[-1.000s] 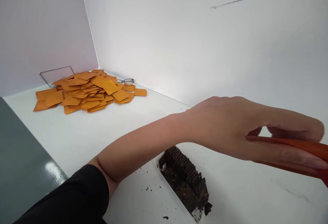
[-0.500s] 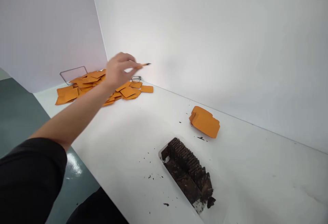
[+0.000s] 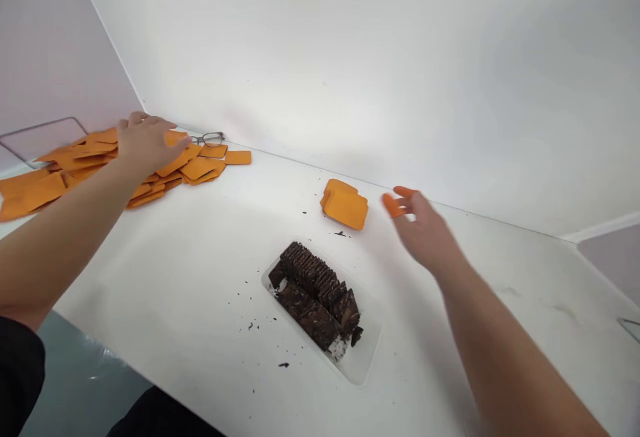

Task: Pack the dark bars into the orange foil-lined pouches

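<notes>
My left hand [image 3: 150, 142] hovers over or rests on a heap of flat orange packets [image 3: 83, 157] at the back left; its fingers are stretched out and nothing shows in them. My right hand [image 3: 423, 227] is open above the table, with orange covers on the thumb and a fingertip. Just left of it lies a small stack of orange packets [image 3: 346, 207]. Nearer to me stands a clear plastic tray [image 3: 369, 353], holding a tilted row of thin dark brown pressed slabs [image 3: 317, 273] and flat pieces beside the row.
A pair of glasses [image 3: 213, 139] lies by the back wall, beside the heap. A thin wire frame [image 3: 40, 128] leans at the far left. Dark crumbs [image 3: 283, 364] dot the white table [image 3: 175, 277]. White walls close off the back.
The view has swung right. My left hand, which pinched a small orange piece with a dark end in the air, is now spread at the heap. My right hand has come into view.
</notes>
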### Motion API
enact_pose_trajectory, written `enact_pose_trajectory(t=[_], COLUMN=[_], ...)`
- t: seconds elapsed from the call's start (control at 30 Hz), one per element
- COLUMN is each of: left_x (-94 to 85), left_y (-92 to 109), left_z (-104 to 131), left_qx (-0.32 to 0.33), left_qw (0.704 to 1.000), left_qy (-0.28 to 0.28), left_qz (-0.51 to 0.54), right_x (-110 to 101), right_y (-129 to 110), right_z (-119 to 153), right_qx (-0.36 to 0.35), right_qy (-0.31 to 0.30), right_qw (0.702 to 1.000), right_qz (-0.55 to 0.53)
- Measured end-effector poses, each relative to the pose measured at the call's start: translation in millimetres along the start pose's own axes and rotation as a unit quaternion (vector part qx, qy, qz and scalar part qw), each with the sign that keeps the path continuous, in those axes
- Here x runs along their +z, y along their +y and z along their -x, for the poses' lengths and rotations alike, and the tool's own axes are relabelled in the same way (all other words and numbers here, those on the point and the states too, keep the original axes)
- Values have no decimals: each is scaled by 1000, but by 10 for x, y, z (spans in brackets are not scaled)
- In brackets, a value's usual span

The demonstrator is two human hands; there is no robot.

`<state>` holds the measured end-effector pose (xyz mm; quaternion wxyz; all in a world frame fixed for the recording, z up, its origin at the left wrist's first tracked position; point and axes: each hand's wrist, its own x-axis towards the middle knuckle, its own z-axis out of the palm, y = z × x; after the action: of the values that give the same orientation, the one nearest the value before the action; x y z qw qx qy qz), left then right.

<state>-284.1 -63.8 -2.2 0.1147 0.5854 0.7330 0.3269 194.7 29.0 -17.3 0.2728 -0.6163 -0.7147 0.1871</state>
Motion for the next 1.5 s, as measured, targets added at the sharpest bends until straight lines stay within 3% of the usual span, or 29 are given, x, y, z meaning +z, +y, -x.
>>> enact_pose_trajectory(t=[0.03, 0.1, 0.3, 0.4, 0.47, 0.6, 0.9, 1.07, 1.23, 1.4, 1.5], left_x=[108, 418, 1710, 2175, 2352, 2466, 2491, 2526, 2511, 2388, 2395], left_y=[130, 425, 1287, 1478, 1507, 1473, 1448, 1404, 1401, 1477, 1459], left_z=[0, -17, -139, -218, -275, -371, -418, -420, -358, -196, -216], left_qx=[-2, 23, 109, 154, 158, 123, 102, 154, 192, 284, 328], left_qw=[999, 998, 983, 969, 968, 972, 957, 946, 934, 922, 916], left_qy=[33, 38, -146, -195, -193, -186, -208, -172, -126, -88, -91], left_qz=[-19, -39, -28, -4, 16, 73, 176, 229, 272, 250, 213], right_x=[122, 312, 555, 624, 648, 639, 696, 743, 743, 690, 681], right_y=[73, 207, 447, 459, 441, 414, 416, 368, 286, 198, 232], right_z=[-22, -51, -240, -421, -537, -667, -634, -585, -492, -372, -352], right_qx=[2, -10, -18, -36, -60, -89, -30, -32, -95, -169, -184], right_qy=[-7, -21, -37, -56, -82, -121, -90, -109, -101, -41, -7], right_qw=[1000, 998, 995, 995, 993, 989, 984, 967, 960, 965, 972], right_qz=[27, 63, 95, 80, 51, -13, -151, -229, -243, -199, -144])
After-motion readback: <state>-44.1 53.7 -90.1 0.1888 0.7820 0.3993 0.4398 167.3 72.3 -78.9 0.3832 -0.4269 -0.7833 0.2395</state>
